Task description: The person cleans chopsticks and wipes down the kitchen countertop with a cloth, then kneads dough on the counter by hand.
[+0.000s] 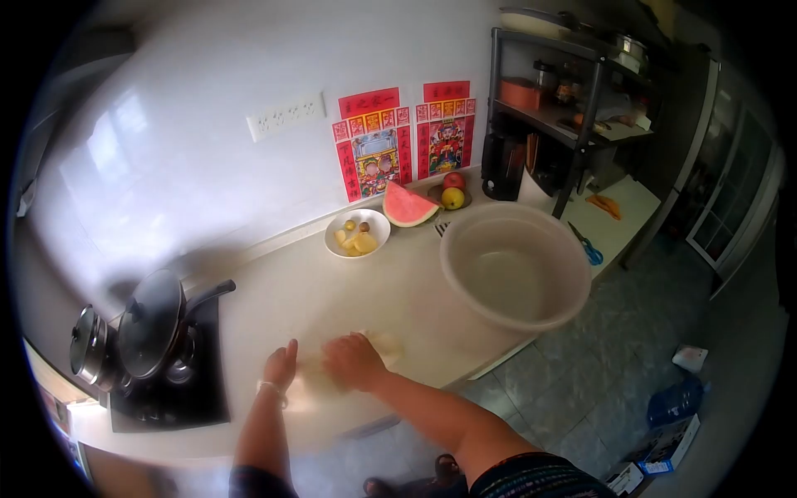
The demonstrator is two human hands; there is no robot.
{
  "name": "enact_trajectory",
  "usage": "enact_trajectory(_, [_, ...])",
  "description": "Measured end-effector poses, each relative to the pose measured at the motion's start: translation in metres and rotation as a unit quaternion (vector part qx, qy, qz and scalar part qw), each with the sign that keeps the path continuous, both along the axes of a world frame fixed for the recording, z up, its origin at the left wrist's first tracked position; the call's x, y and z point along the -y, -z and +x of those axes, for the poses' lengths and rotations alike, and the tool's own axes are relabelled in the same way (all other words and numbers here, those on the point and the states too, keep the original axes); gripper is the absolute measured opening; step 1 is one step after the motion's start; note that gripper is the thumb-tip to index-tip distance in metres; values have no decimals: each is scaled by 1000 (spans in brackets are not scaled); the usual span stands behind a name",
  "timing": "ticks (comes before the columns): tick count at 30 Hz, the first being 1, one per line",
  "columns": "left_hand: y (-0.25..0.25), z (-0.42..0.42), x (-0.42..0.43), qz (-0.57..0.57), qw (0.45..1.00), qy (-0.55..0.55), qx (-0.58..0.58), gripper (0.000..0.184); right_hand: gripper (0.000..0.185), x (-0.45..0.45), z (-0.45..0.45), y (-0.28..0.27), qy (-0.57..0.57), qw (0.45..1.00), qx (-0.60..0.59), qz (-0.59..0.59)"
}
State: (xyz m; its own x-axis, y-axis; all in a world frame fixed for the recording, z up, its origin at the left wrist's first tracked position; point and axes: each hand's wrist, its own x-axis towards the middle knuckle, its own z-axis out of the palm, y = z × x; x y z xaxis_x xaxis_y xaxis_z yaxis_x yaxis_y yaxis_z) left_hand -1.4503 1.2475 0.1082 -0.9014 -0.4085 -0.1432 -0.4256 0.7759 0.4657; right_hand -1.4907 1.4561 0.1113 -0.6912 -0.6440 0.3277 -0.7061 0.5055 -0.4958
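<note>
My right hand [355,362] presses down on the counter with its fingers curled over a pale, flat, cloth-like thing [387,347]. That thing is blurred, nearly the counter's colour, and partly hidden under the hand; I cannot make out its exact kind. Just to the left, my left hand [282,365] is held edge-on above the counter [282,290], fingers stretched out, with nothing seen in it. A light bracelet [272,393] circles the left wrist.
A big pale basin [451,270] stands at the right. Behind are a white bowl [336,241] of cut pieces, a watermelon wedge [408,205] and fruit [452,197]. Left is a stove [212,398] with a lidded pan [151,324] and pot [90,344]. Blue-handled scissors [593,252] lie beyond the basin.
</note>
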Motion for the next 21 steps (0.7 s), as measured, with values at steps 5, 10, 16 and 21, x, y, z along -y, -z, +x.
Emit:
enact_trajectory(5, [-13, 47, -85, -221, 968, -36, -113, 32, 28, -58, 53, -1, -53, 989, -62, -121])
enact_trajectory(10, [13, 89, -90, -255, 896, 49, -360, 41, 39, -75, 61, 14, -159, 974, -80, -143])
enact_trajectory(16, [24, 59, -57, -221, 927, 77, -294, 40, 31, -30, 23, 22, -112, 970, -126, -174])
enact_trajectory(21, [34, 18, -25, -175, 973, 26, -149, 20, 15, 5, -23, 12, -47, 964, -149, -216])
